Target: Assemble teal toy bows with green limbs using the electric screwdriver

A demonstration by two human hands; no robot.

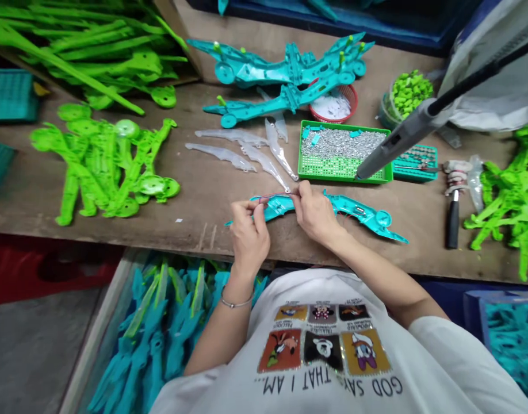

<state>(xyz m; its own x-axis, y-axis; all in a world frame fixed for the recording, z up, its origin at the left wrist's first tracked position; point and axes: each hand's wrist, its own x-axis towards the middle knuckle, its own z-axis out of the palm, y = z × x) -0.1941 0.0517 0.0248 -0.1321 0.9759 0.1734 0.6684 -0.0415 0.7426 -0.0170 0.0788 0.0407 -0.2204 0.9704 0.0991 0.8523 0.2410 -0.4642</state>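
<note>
A turquoise bow-shaped plastic part (354,207) lies on the brown table in front of me, its hollow side up. A thin dark red wire (275,195) runs between my two hands above its left half. My left hand (249,230) pinches the wire's left end over the part's left arm. With fingers closed near the part's middle, my right hand (313,213) holds the wire's other side. Translucent white plastic pieces (266,164) lie just beyond my hands. Thin wires also show inside the part's right half.
Beyond my right hand sits a green tray of small metal pieces (345,144), under a grey electric screwdriver (393,138). Green parts (104,167) are piled left, more (514,201) right. Turquoise assemblies (285,75) lie at the back. A black-handled tool (452,221) lies right.
</note>
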